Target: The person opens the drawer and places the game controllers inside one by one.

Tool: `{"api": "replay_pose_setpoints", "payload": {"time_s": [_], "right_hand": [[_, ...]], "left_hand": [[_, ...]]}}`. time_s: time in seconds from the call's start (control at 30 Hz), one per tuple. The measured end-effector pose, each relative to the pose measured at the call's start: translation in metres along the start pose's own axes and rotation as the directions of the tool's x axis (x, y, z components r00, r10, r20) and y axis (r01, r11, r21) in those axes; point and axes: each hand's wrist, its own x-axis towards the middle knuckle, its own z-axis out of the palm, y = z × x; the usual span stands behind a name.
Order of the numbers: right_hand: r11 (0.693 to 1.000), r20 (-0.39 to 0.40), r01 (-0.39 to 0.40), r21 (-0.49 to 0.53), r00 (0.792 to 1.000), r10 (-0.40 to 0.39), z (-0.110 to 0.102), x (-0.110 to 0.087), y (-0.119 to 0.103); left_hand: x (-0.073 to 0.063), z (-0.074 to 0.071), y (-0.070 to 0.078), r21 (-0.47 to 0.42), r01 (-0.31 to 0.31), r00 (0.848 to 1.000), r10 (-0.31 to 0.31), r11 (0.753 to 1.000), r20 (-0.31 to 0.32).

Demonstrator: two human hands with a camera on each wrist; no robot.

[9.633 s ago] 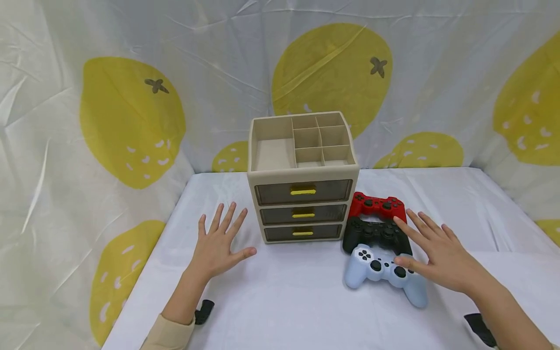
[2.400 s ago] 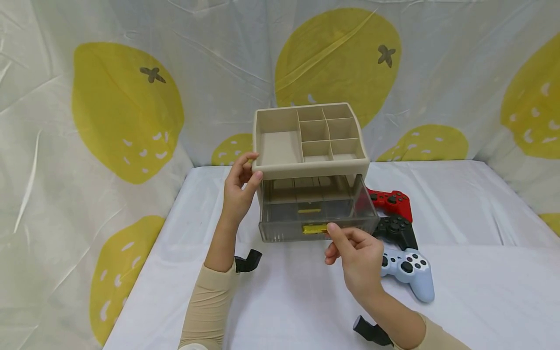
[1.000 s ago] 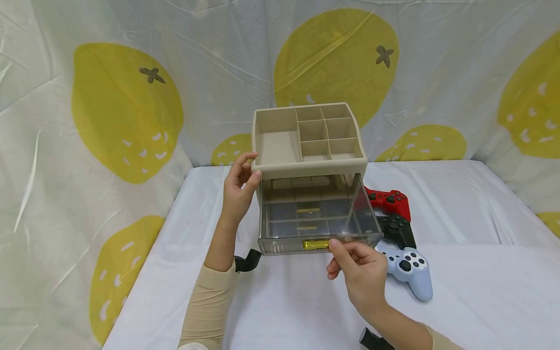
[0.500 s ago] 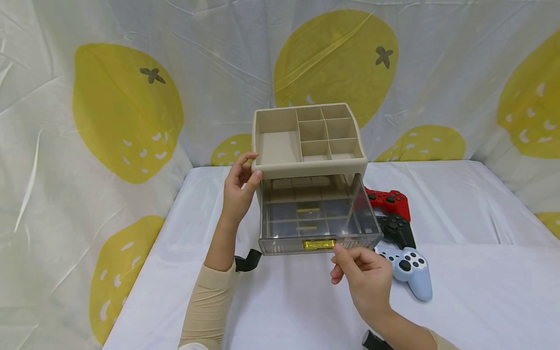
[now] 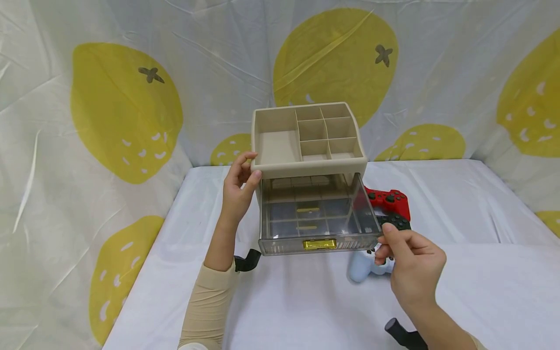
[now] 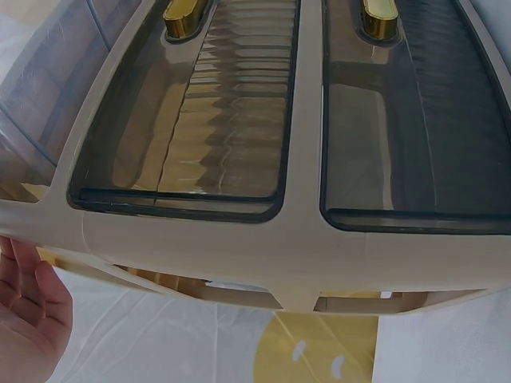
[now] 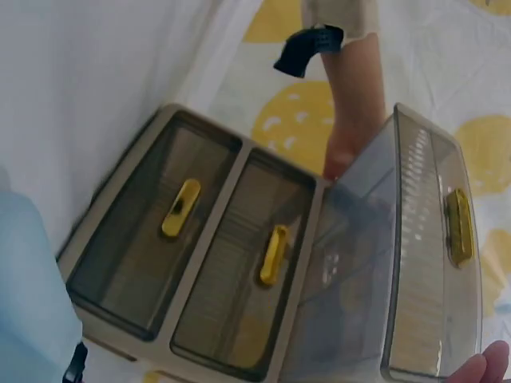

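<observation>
The beige organizer (image 5: 308, 169) stands in from the bench's (image 5: 490, 287) far edge, its see-through top drawer (image 5: 280, 247) jutting toward the near edge — long axis side to side, roughly parallel to the far edge. The left hand (image 5: 237, 189) holds the organizer's left front corner between thumb and fingers. The right hand (image 5: 414, 267) has its fingers curled at the drawer's right front corner; whether they pinch it or merely pass close, I cannot tell. Right of the organizer, a red controller (image 5: 393, 199), a black controller (image 5: 397, 221) and a pale blue controller (image 5: 361, 267) run from far to near — the right hand much the nearer, partly covering the blue one.
</observation>
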Motion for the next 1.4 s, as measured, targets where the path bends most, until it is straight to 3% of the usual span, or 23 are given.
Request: {"api": "replay_pose_setpoints", "payload": {"time_s": [0.1, 0.23, 0.37, 0.5, 0.67, 0.77, 0.9, 1.13, 1.27, 1.4], "right_hand": [[0.999, -0.059, -0.018, 0.032, 0.998, 0.02, -0.008, 0.01, -0.006], [0.995, -0.175, -0.094, -0.014, 0.98, 0.09, -0.017, 0.027, -0.014], [0.968, -0.212, -0.194, -0.159, 0.964, 0.159, -0.029, 0.045, -0.018], [0.897, -0.117, -0.291, -0.332, 0.957, 0.266, -0.047, 0.062, -0.015], [0.761, -0.018, -0.323, -0.562, 0.925, 0.379, -0.072, 0.079, -0.004], [0.681, -0.001, -0.339, -0.65, 0.896, 0.444, -0.085, 0.091, 0.003], [0.609, 0.019, -0.358, -0.708, 0.852, 0.523, -0.1, 0.106, 0.012], [0.528, 0.016, -0.43, -0.732, 0.764, 0.645, -0.126, 0.13, 0.026], [0.482, 0.018, -0.444, -0.756, 0.721, 0.693, -0.14, 0.141, 0.034], [0.46, 0.047, -0.465, -0.757, 0.663, 0.747, -0.156, 0.151, 0.039]], "left_hand": [[0.0, -0.001, -0.004, -0.005, -0.004, 1.0, 0.004, 1.0, 0.002], [-0.001, -0.002, -0.005, -0.002, -0.013, 1.0, 0.013, 1.0, 0.007], [-0.001, -0.001, -0.005, 0.01, -0.006, 1.0, 0.006, 1.0, 0.009], [-0.001, -0.002, -0.005, 0.019, -0.002, 1.0, 0.002, 1.0, 0.007], [-0.001, -0.001, -0.005, 0.006, -0.024, 1.0, 0.024, 1.0, 0.01], [-0.001, -0.001, -0.005, -0.003, -0.018, 1.0, 0.018, 1.0, 0.012], [-0.001, 0.0, -0.001, -0.003, -0.002, 1.0, 0.002, 1.0, 0.01], [-0.001, 0.005, 0.028, -0.004, -0.002, 1.0, 0.002, 1.0, 0.009], [-0.001, 0.005, 0.029, -0.007, -0.007, 1.0, 0.007, 1.0, 0.007], [-0.001, 0.006, 0.03, -0.01, -0.004, 1.0, 0.005, 1.0, 0.009]]}}
